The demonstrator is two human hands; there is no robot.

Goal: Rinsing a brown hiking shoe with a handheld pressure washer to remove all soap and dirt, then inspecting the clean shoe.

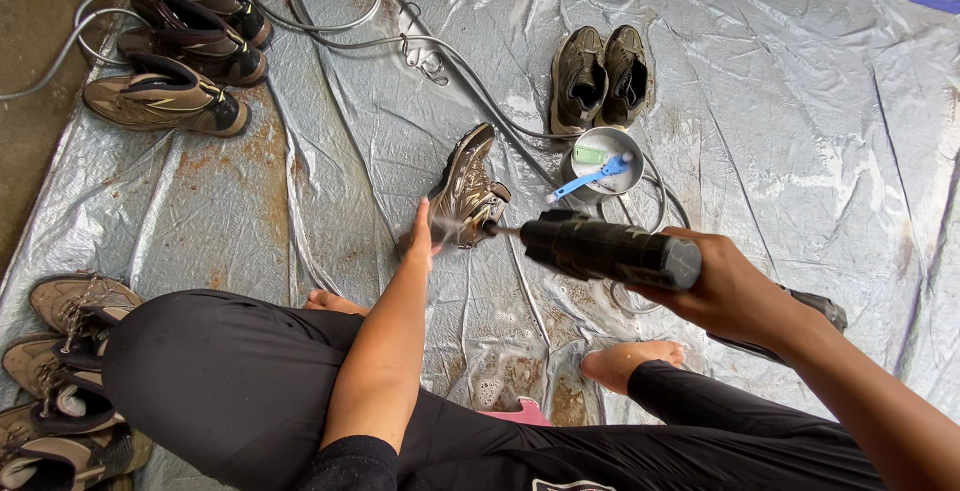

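My left hand [420,236] grips the heel end of a muddy brown shoe [466,191], tilting it sole-up above the silver tarp [760,101]. My right hand [730,296] holds a black spray nozzle [600,248] whose tip points at the shoe and nearly touches it. Its hose runs off behind my wrist. I sit with my legs in black trousers and my feet bare on the wet tarp.
A metal bowl [575,163] holding a blue brush and a green block stands just beyond the shoe. A dirty shoe pair [600,76] lies behind it. More boots [175,46] sit at the top left, others [65,371] at the left edge. A grey hose [330,26] loops across the tarp.
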